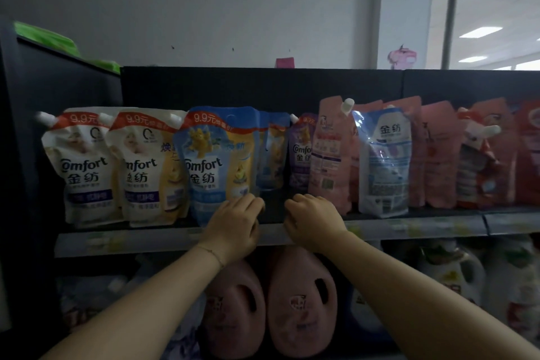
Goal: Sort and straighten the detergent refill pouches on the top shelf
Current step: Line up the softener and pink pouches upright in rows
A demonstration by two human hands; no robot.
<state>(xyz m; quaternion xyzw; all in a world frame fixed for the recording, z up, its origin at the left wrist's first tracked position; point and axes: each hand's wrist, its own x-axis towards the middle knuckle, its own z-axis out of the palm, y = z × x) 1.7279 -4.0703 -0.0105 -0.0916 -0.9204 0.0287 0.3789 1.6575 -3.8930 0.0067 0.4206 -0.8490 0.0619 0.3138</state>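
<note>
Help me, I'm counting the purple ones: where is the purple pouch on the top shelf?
In the head view, the purple pouch stands mid-row, set back between a blue pouch and a pink pouch, just above the right hand.

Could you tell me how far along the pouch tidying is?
Done: two white Comfort pouches stand upright, fronts out. In hand: left hand at the blue Comfort pouch, right hand beside the pink back-facing pouch. Remaining: a blue-white pouch sits among pink ones; a red pouch leans.

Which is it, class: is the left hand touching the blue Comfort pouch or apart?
Touching. The head view shows the left hand gripping the blue pouch at its lower right corner.
</note>
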